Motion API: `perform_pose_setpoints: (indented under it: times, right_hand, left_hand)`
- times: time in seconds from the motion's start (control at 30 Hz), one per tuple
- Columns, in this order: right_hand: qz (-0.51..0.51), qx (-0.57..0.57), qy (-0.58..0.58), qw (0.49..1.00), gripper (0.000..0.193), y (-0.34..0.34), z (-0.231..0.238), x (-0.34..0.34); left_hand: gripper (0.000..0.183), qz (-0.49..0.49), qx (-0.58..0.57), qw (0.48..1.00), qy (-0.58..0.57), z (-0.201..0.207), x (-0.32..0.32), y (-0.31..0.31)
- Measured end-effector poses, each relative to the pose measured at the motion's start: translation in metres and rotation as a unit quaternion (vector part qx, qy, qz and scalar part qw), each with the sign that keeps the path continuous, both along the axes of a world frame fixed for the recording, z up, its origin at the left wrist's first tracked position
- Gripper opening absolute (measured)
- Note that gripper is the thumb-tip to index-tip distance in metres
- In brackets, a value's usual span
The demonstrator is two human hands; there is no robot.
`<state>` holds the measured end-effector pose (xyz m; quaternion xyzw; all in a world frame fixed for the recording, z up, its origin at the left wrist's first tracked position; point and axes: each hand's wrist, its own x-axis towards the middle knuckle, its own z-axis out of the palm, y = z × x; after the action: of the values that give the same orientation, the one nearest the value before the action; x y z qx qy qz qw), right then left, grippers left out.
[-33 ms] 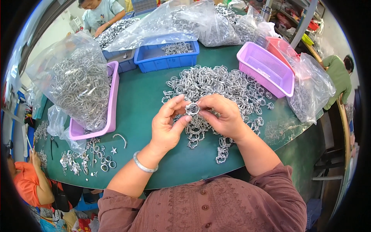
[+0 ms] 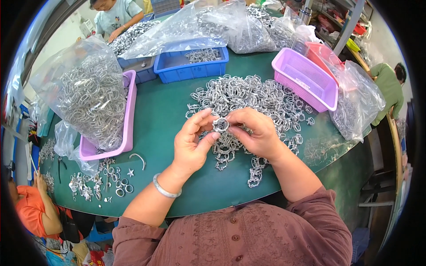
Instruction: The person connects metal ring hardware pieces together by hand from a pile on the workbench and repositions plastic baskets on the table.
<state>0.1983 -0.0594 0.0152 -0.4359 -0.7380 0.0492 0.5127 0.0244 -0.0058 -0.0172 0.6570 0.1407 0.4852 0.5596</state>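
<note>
A silvery metal ring (image 2: 220, 125) is held upright between both hands, over the near edge of a big heap of similar metal rings (image 2: 248, 95). My left hand (image 2: 193, 144) pinches its left side with thumb and fingers, a pale bangle round the wrist. On the other side, the thumb and forefinger of my right hand (image 2: 255, 133) close on the ring's edge. Some of my right fingers are curled out of sight. Near my forearms, a few joined rings (image 2: 255, 173) trail off the heap across the green table (image 2: 164, 119).
At left, a bulging clear bag of rings (image 2: 91, 97) rests in a purple basket (image 2: 129, 128); loose rings and a star (image 2: 130, 172) lie nearby. Beyond stand a blue bin (image 2: 191, 70) and another purple basket (image 2: 306, 80). Other people work at far left (image 2: 117, 15), lower left (image 2: 35, 210) and right (image 2: 387, 93).
</note>
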Motion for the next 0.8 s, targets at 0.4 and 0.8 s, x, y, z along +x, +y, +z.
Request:
perform_pose_setpoints:
  times: [0.4, 0.8]
  right_hand:
    - [-0.001, 0.009, -0.007, 1.000, 0.018, 0.0007, 0.0032, 0.0006]
    - [-0.004, -0.027, 0.009, 1.000, 0.012, 0.0000, 0.0027, 0.0009]
  left_hand:
    - [0.042, -0.055, -0.112, 0.992, -0.014, 0.0053, 0.0006, 0.0000]
    - [0.030, -0.093, -0.192, 0.977, 0.000, 0.0057, -0.0024, 0.0008]
